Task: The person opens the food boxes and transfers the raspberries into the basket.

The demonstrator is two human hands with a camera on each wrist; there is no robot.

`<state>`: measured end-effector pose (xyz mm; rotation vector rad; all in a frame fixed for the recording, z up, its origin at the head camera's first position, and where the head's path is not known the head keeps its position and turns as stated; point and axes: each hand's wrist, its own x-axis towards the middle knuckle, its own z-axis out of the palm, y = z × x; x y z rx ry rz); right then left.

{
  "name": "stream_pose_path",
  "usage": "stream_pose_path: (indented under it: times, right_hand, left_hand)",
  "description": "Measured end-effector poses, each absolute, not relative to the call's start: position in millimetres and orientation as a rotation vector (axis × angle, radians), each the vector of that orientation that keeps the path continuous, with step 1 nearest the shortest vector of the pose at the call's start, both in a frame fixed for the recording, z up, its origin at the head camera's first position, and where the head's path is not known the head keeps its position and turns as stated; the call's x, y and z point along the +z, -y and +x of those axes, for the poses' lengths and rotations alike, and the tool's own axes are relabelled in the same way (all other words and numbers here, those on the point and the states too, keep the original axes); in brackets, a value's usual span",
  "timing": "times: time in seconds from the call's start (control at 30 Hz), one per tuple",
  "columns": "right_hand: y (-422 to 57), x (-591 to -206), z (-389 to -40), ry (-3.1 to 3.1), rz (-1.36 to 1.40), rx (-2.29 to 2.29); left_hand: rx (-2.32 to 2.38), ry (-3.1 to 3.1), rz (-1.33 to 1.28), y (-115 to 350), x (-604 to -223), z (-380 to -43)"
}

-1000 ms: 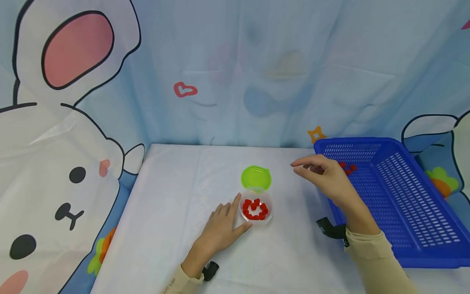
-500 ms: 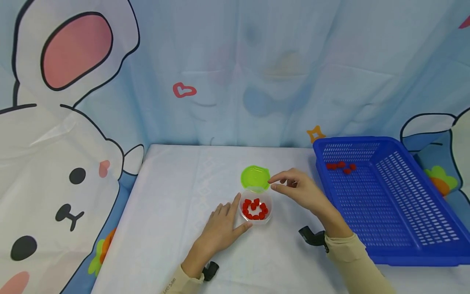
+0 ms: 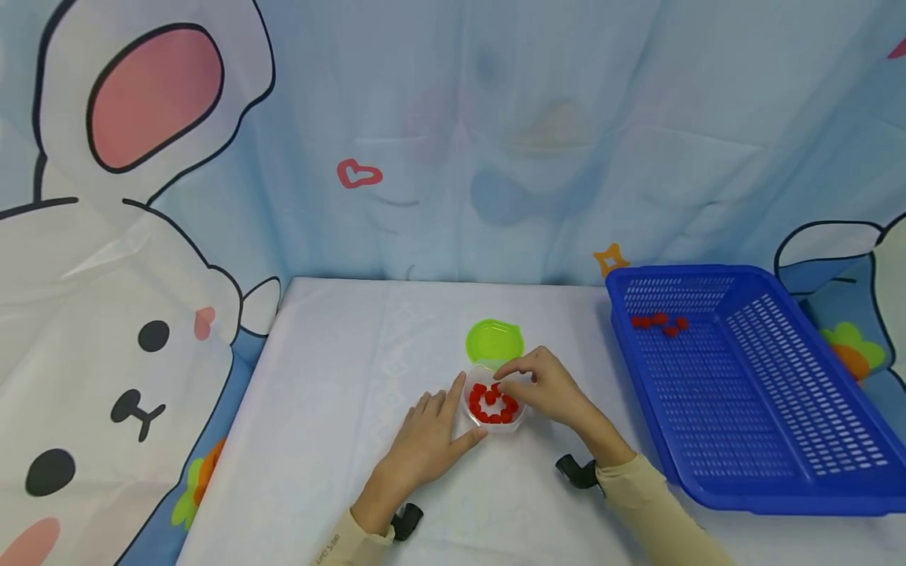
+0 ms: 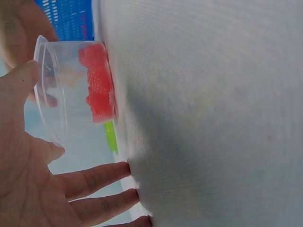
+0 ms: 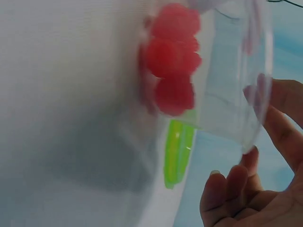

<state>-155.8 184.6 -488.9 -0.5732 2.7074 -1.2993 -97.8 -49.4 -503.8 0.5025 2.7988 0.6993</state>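
A clear plastic cup [image 3: 521, 414] stands upright on the white-covered table, several small red raspberry-like pieces [image 4: 100, 82] lying on its bottom. My left hand [image 3: 425, 444] rests beside it, index finger and thumb spread against the cup's left and front sides. Its other fingertips touch the cloth in the left wrist view. Over the cup's right rear rim is my right hand [image 3: 548, 389], index finger and thumb slightly apart above the red pieces. Nothing shows between those fingertips in the right wrist view [image 5: 255, 146]. A bright green lid [image 3: 494, 342] lies right behind the cup.
A blue plastic basket [image 3: 736, 401] with slotted walls stands on the right of the table. Several loose red pieces [image 3: 660, 319] lie near its back left corner. A light blue printed curtain [image 3: 439, 118] hangs behind the table.
My right hand has moved left from the basket's edge, past the green lid, to above the cup. My left hand and the cup have stayed put.
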Motion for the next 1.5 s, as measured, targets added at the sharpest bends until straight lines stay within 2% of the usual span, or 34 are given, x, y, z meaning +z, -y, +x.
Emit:
stream_pose_path:
  times: [0.53, 1.13, 1.5]
  right_hand:
    - [-167.0, -503.4, -158.3, -2.775, -0.407, -1.047]
    - [-158.0, -499.9, -165.9, -2.765, -0.534, -0.795]
    - [-167.1, -504.0, -168.0, -2.714, -0.611, -1.016]
  left_hand:
    - [0.681, -2.803, 0.506, 49.9, -504.1, -97.7]
    - [0.693, -2.81, 0.513, 49.2, -501.4, -95.2]
    - [0.679, -2.818, 0.516, 49.5, -503.7, -96.0]
